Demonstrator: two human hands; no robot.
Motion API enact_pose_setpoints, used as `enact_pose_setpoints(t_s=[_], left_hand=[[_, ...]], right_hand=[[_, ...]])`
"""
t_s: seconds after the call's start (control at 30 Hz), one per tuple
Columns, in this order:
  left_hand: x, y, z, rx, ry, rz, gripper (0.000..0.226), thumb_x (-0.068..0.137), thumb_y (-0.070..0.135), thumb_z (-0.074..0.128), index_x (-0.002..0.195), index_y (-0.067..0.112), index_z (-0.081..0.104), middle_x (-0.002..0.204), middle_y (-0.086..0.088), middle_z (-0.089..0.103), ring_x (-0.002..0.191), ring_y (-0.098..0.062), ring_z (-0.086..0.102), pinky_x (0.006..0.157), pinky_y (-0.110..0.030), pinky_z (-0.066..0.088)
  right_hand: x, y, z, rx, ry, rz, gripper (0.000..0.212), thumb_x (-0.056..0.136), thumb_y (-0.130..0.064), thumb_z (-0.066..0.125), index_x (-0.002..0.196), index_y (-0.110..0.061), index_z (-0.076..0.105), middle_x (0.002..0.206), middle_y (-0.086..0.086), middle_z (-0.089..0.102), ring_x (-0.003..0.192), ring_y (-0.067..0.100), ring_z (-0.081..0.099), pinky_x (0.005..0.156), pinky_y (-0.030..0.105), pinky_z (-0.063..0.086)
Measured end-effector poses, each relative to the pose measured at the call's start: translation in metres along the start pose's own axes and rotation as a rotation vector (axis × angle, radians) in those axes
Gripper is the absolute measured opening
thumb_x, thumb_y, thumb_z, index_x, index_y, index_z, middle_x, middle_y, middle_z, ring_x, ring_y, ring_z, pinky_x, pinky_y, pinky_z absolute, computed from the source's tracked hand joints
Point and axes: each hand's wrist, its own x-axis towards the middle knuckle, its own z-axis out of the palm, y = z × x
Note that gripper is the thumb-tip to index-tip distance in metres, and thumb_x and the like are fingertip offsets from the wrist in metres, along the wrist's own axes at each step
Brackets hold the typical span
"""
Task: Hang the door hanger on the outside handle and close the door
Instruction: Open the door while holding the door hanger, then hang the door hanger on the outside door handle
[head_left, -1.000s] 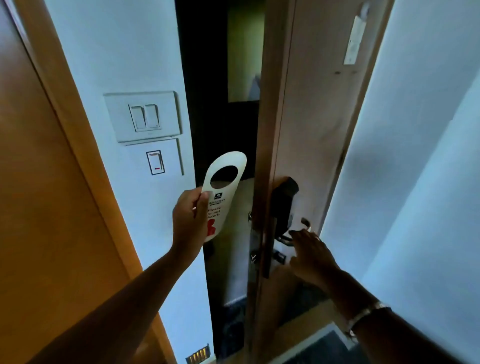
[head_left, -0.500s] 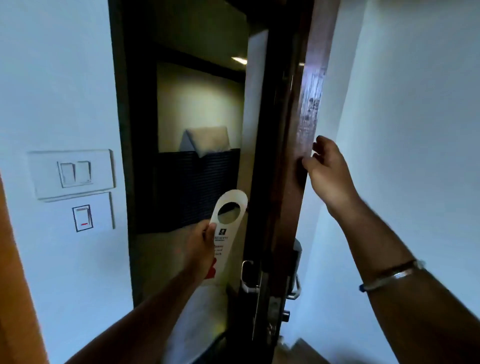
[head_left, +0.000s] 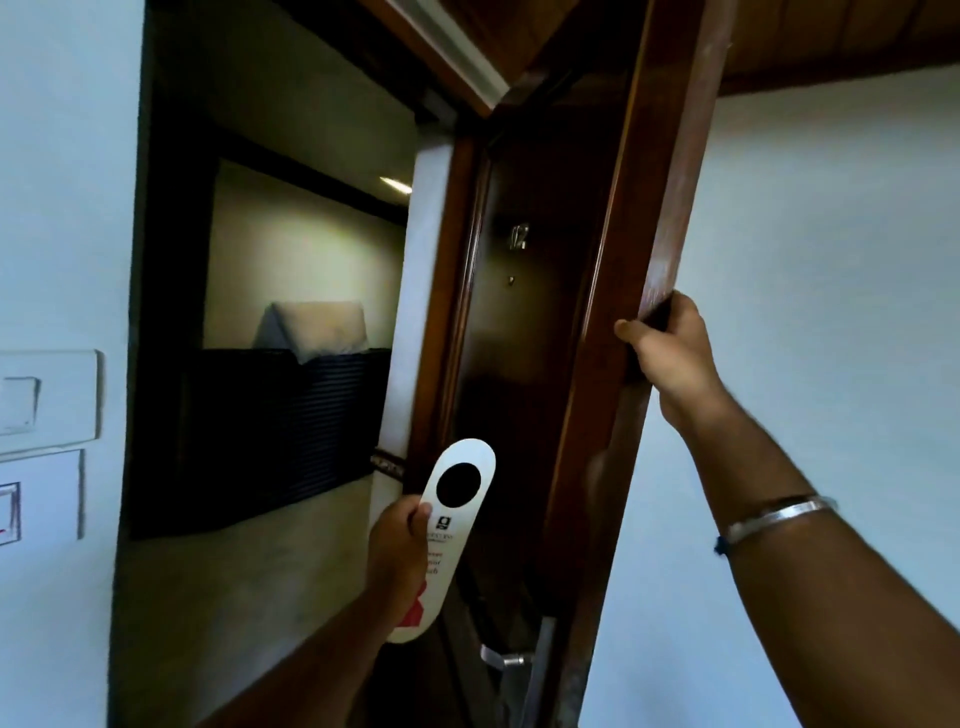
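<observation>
A white door hanger (head_left: 453, 525) with a round hole and red print is held upright in my left hand (head_left: 397, 558), low in the open doorway. The dark wooden door (head_left: 524, 364) stands ajar, edge-on to me. My right hand (head_left: 670, 358) grips that door's edge at about mid height, thumb on the near face. A silver outside handle (head_left: 501, 659) shows at the bottom, just below and right of the hanger, apart from it.
A white wall with light switches (head_left: 47, 395) lies at the left. Through the doorway is a dim corridor with a dark slatted panel (head_left: 280, 426). A white wall (head_left: 831, 260) is to the right. A wooden frame (head_left: 457, 47) runs overhead.
The view has tilted up. My right hand went from the inside handle to the door's edge and pulled the door wider. My left hand moved the hanger toward the outside face.
</observation>
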Motion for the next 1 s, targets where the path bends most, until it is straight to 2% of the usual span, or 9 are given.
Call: enact_pose_setpoints(t_s=[0.1, 0.2, 0.27, 0.37, 0.43, 0.67, 0.8, 0.9, 1.0], left_hand=[[0.000, -0.002, 0.008, 0.016, -0.032, -0.004, 0.023, 0.104, 0.019, 0.047, 0.094, 0.008, 0.065, 0.078, -0.010, 0.072, 0.069, -0.024, 0.071, 0.062, -0.045, 0.061], [0.000, -0.008, 0.014, 0.037, -0.044, 0.002, 0.024, 0.104, 0.018, 0.046, 0.096, 0.005, 0.065, 0.081, -0.011, 0.071, 0.071, -0.024, 0.070, 0.063, -0.044, 0.060], [0.001, -0.014, 0.018, 0.035, -0.052, -0.008, 0.023, 0.104, 0.020, 0.047, 0.097, 0.005, 0.064, 0.083, -0.011, 0.072, 0.073, -0.023, 0.070, 0.063, -0.041, 0.060], [0.001, -0.024, 0.025, 0.044, -0.055, -0.049, 0.021, 0.104, 0.021, 0.048, 0.098, 0.008, 0.063, 0.085, -0.008, 0.071, 0.074, -0.018, 0.069, 0.060, -0.029, 0.054], [0.003, -0.031, 0.032, 0.048, -0.048, -0.069, 0.019, 0.104, 0.021, 0.049, 0.101, 0.010, 0.063, 0.086, -0.005, 0.070, 0.075, -0.016, 0.068, 0.058, -0.021, 0.048], [0.004, -0.059, 0.051, 0.003, -0.079, -0.026, 0.023, 0.104, 0.027, 0.048, 0.116, 0.013, 0.062, 0.090, -0.002, 0.072, 0.077, -0.015, 0.070, 0.057, -0.020, 0.051], [0.006, -0.077, 0.065, 0.002, -0.358, -0.205, 0.033, 0.107, 0.031, 0.039, 0.131, 0.020, 0.057, 0.099, -0.018, 0.069, 0.072, -0.022, 0.065, 0.063, -0.032, 0.054], [-0.001, -0.078, 0.069, -0.053, -0.618, -0.215, 0.041, 0.093, 0.060, 0.050, 0.103, 0.022, 0.061, 0.094, -0.010, 0.064, 0.090, -0.024, 0.064, 0.087, -0.041, 0.050], [-0.001, -0.080, 0.073, -0.062, -0.816, -0.326, 0.068, 0.081, 0.058, 0.070, 0.136, 0.022, 0.053, 0.132, 0.000, 0.061, 0.123, -0.019, 0.057, 0.109, -0.045, 0.043]], right_hand=[[0.006, 0.010, -0.006, -0.152, 0.010, -0.103, 0.056, 0.084, -0.027, 0.071, 0.134, -0.014, 0.048, 0.132, 0.008, 0.060, 0.119, 0.028, 0.060, 0.104, 0.051, 0.049], [0.013, 0.014, -0.006, -0.916, 0.076, -0.602, 0.081, 0.084, -0.041, 0.062, 0.150, -0.009, 0.027, 0.159, 0.019, 0.028, 0.147, 0.038, 0.026, 0.121, 0.054, 0.023], [0.020, 0.012, 0.000, -1.355, -0.059, -0.868, 0.086, 0.085, -0.051, 0.055, 0.155, -0.013, 0.021, 0.165, 0.019, 0.015, 0.152, 0.038, 0.011, 0.122, 0.053, 0.007], [0.031, 0.019, 0.006, -1.874, -0.392, -0.857, 0.092, 0.085, -0.074, 0.034, 0.158, -0.023, 0.009, 0.167, 0.018, 0.003, 0.153, 0.037, 0.003, 0.123, 0.051, -0.001], [0.039, 0.025, 0.005, -2.066, -0.474, -0.835, 0.098, 0.082, -0.081, 0.022, 0.158, -0.023, 0.004, 0.167, 0.018, -0.001, 0.153, 0.038, -0.002, 0.123, 0.052, -0.002], [0.052, 0.036, 0.006, -2.241, -0.525, -0.846, 0.099, 0.079, -0.085, 0.012, 0.158, -0.024, 0.003, 0.167, 0.017, -0.005, 0.152, 0.042, -0.009, 0.122, 0.053, -0.003], [0.057, 0.039, 0.003, -2.222, -0.568, -0.885, 0.097, 0.081, -0.083, 0.012, 0.158, -0.024, 0.011, 0.167, 0.017, -0.001, 0.153, 0.039, -0.005, 0.123, 0.052, -0.003], [0.060, 0.042, -0.003, -2.199, -0.584, -0.908, 0.097, 0.080, -0.083, 0.011, 0.157, -0.025, 0.014, 0.167, 0.017, 0.001, 0.153, 0.037, -0.002, 0.123, 0.051, -0.003], [0.062, 0.047, -0.008, -2.184, -0.598, -0.943, 0.098, 0.078, -0.084, 0.006, 0.156, -0.025, 0.019, 0.167, 0.015, 0.005, 0.154, 0.036, 0.000, 0.123, 0.050, -0.002]])
